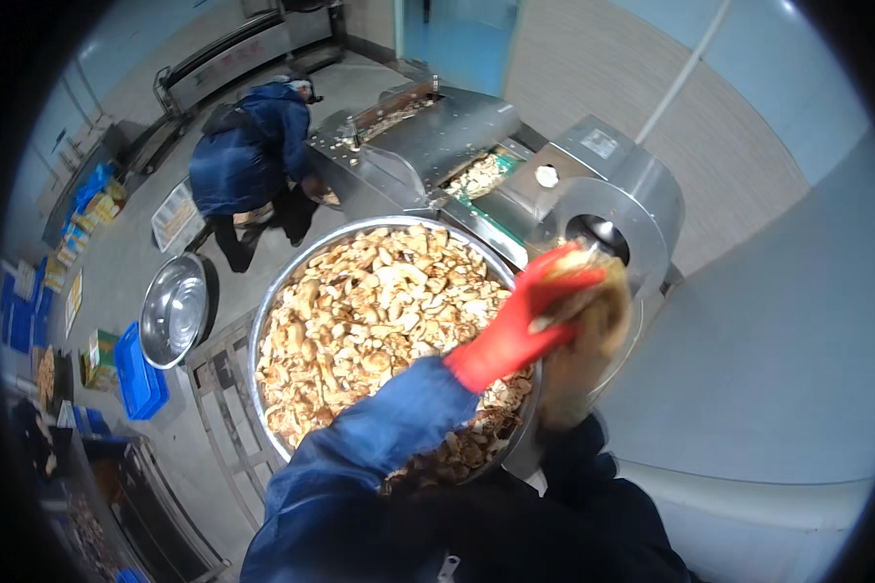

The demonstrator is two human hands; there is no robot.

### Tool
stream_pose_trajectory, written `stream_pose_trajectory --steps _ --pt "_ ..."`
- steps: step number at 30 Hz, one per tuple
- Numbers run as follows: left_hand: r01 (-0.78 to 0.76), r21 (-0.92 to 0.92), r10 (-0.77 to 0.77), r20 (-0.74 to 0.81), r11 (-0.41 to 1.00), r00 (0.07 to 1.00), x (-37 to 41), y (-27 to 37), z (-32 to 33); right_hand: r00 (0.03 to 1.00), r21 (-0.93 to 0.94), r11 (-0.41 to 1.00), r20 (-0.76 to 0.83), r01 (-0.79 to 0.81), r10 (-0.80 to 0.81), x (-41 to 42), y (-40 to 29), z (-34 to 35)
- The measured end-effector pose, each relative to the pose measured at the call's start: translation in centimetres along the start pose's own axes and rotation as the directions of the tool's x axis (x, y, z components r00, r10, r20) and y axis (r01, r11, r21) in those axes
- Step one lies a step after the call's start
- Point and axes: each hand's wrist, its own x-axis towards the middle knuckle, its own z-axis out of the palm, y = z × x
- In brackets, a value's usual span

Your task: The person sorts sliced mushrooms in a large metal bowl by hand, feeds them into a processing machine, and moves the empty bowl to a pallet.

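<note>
Before me stands a large round metal basin (pixel 257 321) heaped with pale brown and cream mushroom pieces (pixel 379 306). My left hand (pixel 514 324), in a red glove, reaches across the basin's right side with its fingers spread around something tan. Close against it is my right hand (pixel 587 342), in a soiled tan glove and blurred by motion. Both are at the feed opening (pixel 599 235) of a stainless steel slicing machine (pixel 576 157). Whether mushrooms lie between the two gloves is hidden by blur and overlap.
Sliced pieces lie on the machine's green conveyor belt (pixel 481 175). A person in a blue coat (pixel 244 146) bends beyond the basin. To the left are a metal bowl (pixel 175 310), a blue crate (pixel 140 375) and a slatted pallet (pixel 233 408). A grey panel (pixel 744 350) borders the right side.
</note>
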Motion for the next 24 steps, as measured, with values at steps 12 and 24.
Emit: stream_pose_trajectory --steps 12,24 --pt "0.625 -0.380 -0.698 -0.081 0.681 0.711 -13.4 -4.3 -6.1 0.898 -0.030 0.906 0.124 -0.422 0.422 2.1 5.6 -11.2" --pt "0.771 0.297 -0.340 -0.767 0.563 0.544 -27.5 -5.5 -17.3 0.506 -0.182 0.815 0.703 -0.551 0.499 -3.0 25.5 -3.8"
